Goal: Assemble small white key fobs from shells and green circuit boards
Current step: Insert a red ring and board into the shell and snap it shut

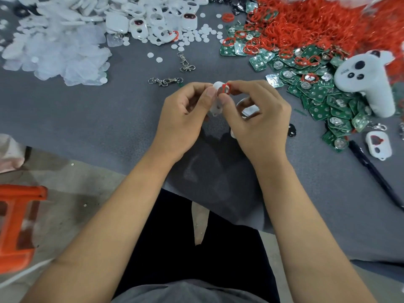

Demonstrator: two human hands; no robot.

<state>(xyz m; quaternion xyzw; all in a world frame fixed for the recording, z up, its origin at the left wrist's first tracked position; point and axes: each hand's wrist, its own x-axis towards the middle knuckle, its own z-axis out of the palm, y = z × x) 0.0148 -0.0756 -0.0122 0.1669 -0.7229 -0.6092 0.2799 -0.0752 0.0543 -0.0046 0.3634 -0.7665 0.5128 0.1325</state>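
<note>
An orange stool (15, 226) stands on the floor. The left hand (183, 119) and right hand (258, 119) pinch a white shell (215, 101) with a red ring (226, 88) at their fingertips, above the grey cloth (87, 119). Green boards (323, 101) lie right of the fingers.

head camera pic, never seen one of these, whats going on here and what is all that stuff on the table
The camera sits on a person's head and looks down at their own two bare hands; there is no machine. The left hand and right hand together pinch a small white shell with a red ring at its top. On the grey table lie the parts: white shells at the far middle, clear film pieces far left, green circuit boards to the right, red rings behind them, metal clasps and a white controller.
</note>
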